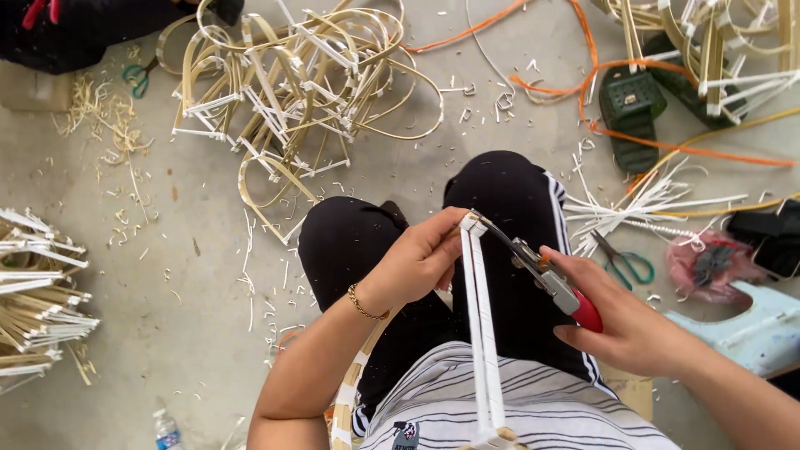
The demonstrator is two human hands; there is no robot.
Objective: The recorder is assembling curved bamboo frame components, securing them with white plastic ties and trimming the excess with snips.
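Head view: your left hand pinches the white-taped strip frame at its top end.
Its long axis runs toward you; pliers, clasped in your right hand, bite that top corner.

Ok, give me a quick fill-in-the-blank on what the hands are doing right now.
1. The right hand grips pliers with a ____ handle.
2. The left hand pinches the top of a white-wrapped ____ frame.
3. The left wrist wears a gold ____.
4. Green-handled ____ lie on the floor right of the knees.

Missing: red; bamboo; bracelet; scissors
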